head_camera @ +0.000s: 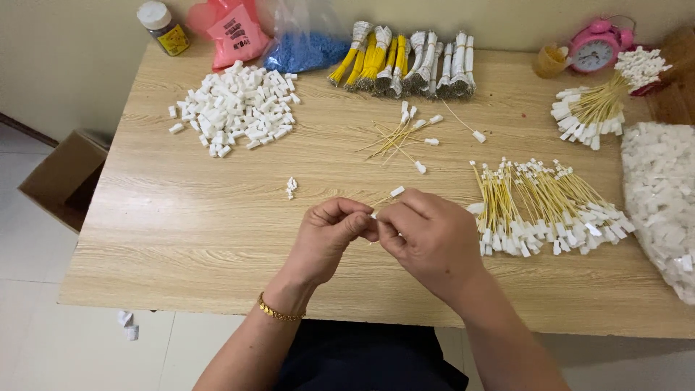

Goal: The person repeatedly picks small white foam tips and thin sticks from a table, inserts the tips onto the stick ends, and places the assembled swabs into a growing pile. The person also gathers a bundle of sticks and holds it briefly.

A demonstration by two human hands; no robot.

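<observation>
Pale tiled floor and a cream wall frame the wooden surface [181,232], on which small parts are spread; at its near edge the left hand [329,235] and the right hand [427,232] are brought together, fingertips touching. Both are pinched shut on a yellow wire [384,199], of which little is seen; its white connector [397,191] sticks out just above the grip, tilted up and to the right; what is pressed between the fingertips themselves cannot be told. A gold bracelet [279,313] is worn on the left wrist.

Just left of the grip and slightly beyond it, a tiny cluster of white pieces [291,187] lies alone on the wood; farther beyond on that side a heap of white plastic housings [235,107] is piled. Straight beyond the grip a loose scatter of yellow wires [402,137] is laid crosswise; behind that, tied bundles of yellow and white wires [405,64] are lined against the wall. Right of the grip, close by, a fanned row of finished yellow wires with white ends [543,206] is laid out; a second bunch [594,108] lies beyond it, near a pink alarm clock [597,47]. A clear bag of white parts [662,195] is seen at the far right edge; a cardboard box [65,177] stands on the floor well to the left.
</observation>
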